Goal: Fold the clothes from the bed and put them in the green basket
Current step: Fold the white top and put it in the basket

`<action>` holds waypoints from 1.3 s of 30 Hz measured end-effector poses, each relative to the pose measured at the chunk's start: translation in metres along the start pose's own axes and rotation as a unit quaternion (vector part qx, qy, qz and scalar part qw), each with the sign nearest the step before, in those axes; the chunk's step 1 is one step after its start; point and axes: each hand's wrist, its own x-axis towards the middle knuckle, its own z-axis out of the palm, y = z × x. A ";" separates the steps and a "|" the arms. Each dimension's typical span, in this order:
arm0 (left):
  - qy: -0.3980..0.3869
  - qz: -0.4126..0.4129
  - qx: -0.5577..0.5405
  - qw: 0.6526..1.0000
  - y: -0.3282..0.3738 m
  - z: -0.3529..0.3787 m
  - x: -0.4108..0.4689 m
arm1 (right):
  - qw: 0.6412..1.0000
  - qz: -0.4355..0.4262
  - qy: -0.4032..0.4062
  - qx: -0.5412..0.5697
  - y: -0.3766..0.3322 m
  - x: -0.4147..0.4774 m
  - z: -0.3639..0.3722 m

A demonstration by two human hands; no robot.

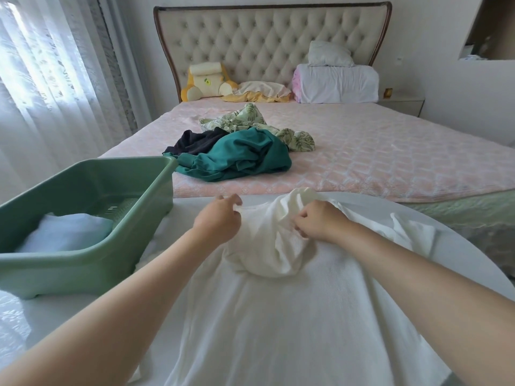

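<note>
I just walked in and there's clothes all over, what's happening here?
A person is folding laundry. On the white table, the left hand pinches the edge of a white garment and the right hand grips its bunched part. The green basket beside it holds one pale blue piece. A teal garment, a dark garment and a leaf-print garment lie heaped on the bed, not yet folded.

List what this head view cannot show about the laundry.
Head view only.
- Pale folded cloth in green plastic basket: near wall hides its lower part.
- Black garment on bed: mostly under crumpled teal garment; type unclear.
- White knitted garment: near end cut by bottom edge.
- Right hand: fingertips buried in its folds.
</note>
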 end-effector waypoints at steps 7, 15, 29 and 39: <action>-0.025 -0.100 0.101 0.990 -0.011 0.028 0.044 | 0.973 0.106 0.125 0.162 0.005 0.052 0.005; 0.168 -0.135 -0.234 0.948 -0.045 0.027 0.083 | 0.931 0.075 0.110 0.341 0.027 0.084 0.016; 0.012 0.107 0.000 0.994 -0.039 0.031 0.079 | 0.929 0.113 0.126 0.329 0.021 0.089 0.017; 0.045 0.145 0.057 0.987 -0.005 0.021 0.053 | 0.858 0.230 0.017 0.459 0.023 0.084 0.013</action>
